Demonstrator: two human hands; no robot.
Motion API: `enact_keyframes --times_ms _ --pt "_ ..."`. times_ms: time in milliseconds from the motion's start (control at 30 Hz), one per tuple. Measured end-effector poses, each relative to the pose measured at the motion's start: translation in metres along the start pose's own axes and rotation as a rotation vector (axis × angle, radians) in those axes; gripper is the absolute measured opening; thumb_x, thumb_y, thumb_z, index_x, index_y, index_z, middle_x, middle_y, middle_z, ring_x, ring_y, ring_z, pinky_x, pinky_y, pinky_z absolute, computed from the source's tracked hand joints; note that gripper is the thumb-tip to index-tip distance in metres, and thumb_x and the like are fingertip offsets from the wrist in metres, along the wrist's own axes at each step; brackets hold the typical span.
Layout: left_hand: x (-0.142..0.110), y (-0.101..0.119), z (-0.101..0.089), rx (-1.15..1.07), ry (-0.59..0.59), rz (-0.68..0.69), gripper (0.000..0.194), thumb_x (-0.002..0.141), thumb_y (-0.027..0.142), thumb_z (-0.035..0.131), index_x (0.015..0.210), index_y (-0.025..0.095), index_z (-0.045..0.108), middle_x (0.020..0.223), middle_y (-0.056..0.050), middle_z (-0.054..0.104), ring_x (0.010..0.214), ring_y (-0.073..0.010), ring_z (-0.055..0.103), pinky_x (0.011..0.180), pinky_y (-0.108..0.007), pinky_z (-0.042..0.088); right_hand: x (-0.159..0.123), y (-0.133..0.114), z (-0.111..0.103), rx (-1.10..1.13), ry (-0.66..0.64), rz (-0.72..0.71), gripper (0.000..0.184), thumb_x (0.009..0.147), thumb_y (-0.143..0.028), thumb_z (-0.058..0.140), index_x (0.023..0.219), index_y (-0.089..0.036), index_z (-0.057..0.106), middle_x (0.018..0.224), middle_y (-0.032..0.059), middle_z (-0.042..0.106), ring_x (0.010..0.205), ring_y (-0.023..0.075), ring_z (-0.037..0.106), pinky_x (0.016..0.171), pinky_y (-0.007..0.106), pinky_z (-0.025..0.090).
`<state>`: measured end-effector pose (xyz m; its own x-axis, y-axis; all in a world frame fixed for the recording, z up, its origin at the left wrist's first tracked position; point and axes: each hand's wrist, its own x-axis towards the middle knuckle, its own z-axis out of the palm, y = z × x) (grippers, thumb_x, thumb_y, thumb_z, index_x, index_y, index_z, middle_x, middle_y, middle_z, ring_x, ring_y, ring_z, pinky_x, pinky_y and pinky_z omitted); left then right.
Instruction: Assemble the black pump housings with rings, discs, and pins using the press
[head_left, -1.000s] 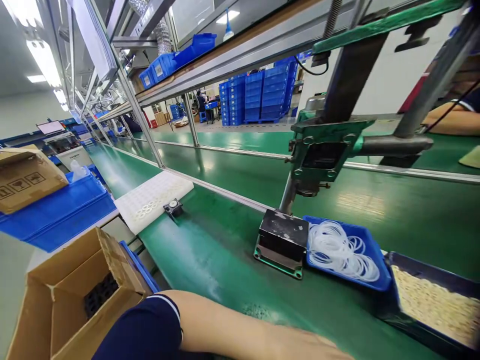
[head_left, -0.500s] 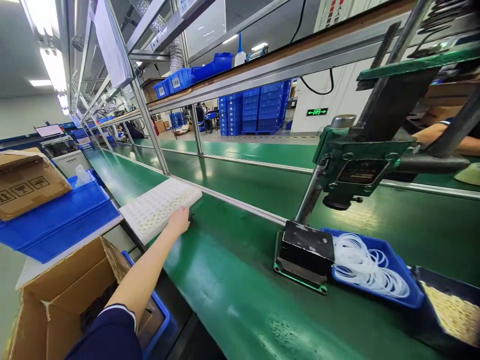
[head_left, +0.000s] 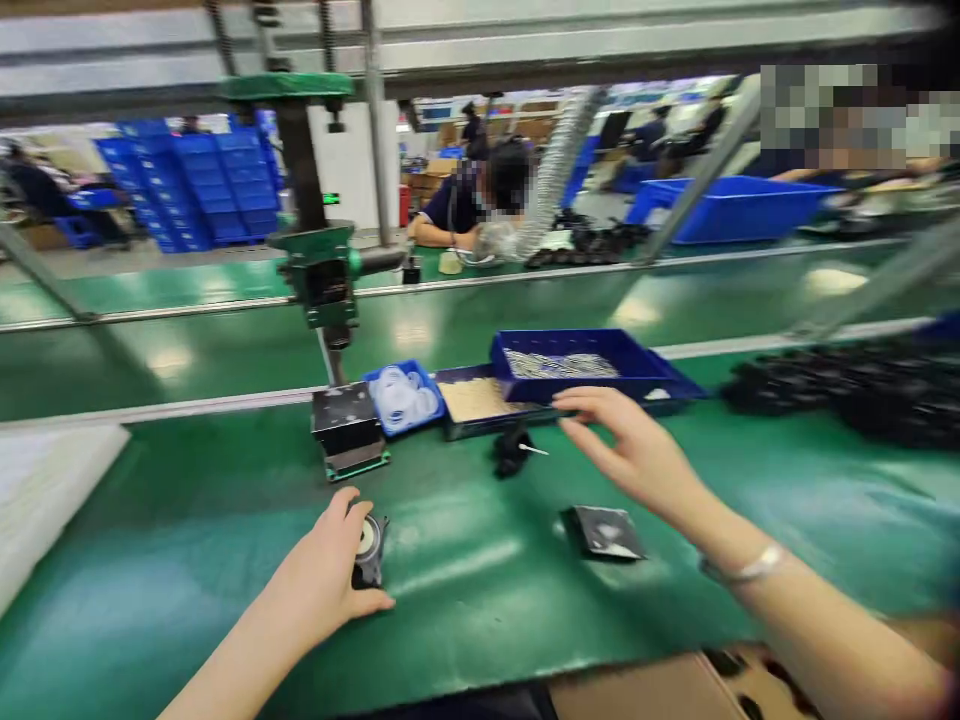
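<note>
My left hand [head_left: 319, 575] is curled round a black round part [head_left: 372, 560] with a cream ring in its middle, low over the green belt; its thumb points out to the right. My right hand [head_left: 626, 450] hovers with fingers apart and nothing in them, close to the front of a blue bin [head_left: 529, 390] of small pale pieces. Left of that hand, a small dark object [head_left: 511, 452] with a white stick on it looks blurred on the belt. Below it lies a flat black block [head_left: 606, 532] with a shiny top.
A hand press [head_left: 345, 420] stands beyond my left hand. Beside it are a blue tray of white rings [head_left: 405, 398] and a tray of yellowish bits [head_left: 476, 398]. A white foam tray [head_left: 56, 490] lies left, black parts [head_left: 885, 395] right. Across the belt, a person [head_left: 454, 205] bends over work.
My view has swung right. My left hand has come away from the white foam tray with the black round part. My right hand has come into view.
</note>
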<state>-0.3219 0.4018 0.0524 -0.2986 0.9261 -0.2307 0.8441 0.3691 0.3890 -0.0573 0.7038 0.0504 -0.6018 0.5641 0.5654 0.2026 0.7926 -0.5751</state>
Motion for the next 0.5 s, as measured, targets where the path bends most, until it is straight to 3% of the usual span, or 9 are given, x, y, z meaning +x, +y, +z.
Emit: enact_keyframes --times_ms 100,233,300,400,500 --pt "0.018 0.020 0.015 -0.094 -0.066 0.137 0.075 0.074 0.036 0.081 0.138 0.024 0.045 0.149 -0.012 0.046 0.123 -0.0322 0.062 0.101 -0.046 0.056 -0.006 -0.001 -0.005 -0.048 -0.069 0.002 0.018 0.098 -0.029 0.054 0.113 -0.023 0.063 0.115 0.0099 0.065 0.109 0.0242 0.062 0.089 0.040 0.055" --pt "0.034 0.024 0.041 -0.167 0.048 0.252 0.077 0.082 0.039 0.074 0.147 0.030 0.033 0.146 -0.012 0.050 0.133 -0.0341 0.054 0.107 -0.052 0.050 -0.005 -0.006 0.017 -0.172 -0.143 0.022 0.018 0.100 -0.026 0.050 0.113 -0.020 0.060 0.111 0.0104 0.064 0.104 0.0232 0.062 0.090 0.039 0.053" --pt "0.037 0.020 0.054 -0.239 0.135 0.275 0.080 0.085 0.038 0.071 0.150 0.034 0.025 0.147 -0.012 0.048 0.135 -0.0332 0.052 0.109 -0.053 0.048 -0.008 -0.013 0.031 -0.353 -0.218 0.011 0.021 0.100 -0.032 0.051 0.114 -0.019 0.061 0.117 0.0117 0.062 0.106 0.0254 0.060 0.094 0.041 0.050" --pt "0.038 0.016 0.065 -0.345 0.194 0.304 0.082 0.087 0.033 0.069 0.152 0.036 0.019 0.144 -0.012 0.047 0.135 -0.0310 0.052 0.109 -0.051 0.048 -0.012 -0.027 0.054 -0.698 -0.332 0.049 0.036 0.096 -0.048 0.056 0.110 -0.016 0.061 0.115 0.0148 0.060 0.096 0.0298 0.059 0.082 0.043 0.050" --pt "0.037 0.016 0.066 -0.395 0.191 0.317 0.085 0.085 0.029 0.071 0.152 0.036 0.019 0.141 -0.011 0.048 0.133 -0.0302 0.051 0.111 -0.051 0.046 -0.012 -0.033 0.073 -0.907 -0.408 0.091 0.026 0.096 -0.039 0.056 0.101 -0.014 0.060 0.107 0.0155 0.059 0.084 0.0282 0.059 0.071 0.039 0.046"
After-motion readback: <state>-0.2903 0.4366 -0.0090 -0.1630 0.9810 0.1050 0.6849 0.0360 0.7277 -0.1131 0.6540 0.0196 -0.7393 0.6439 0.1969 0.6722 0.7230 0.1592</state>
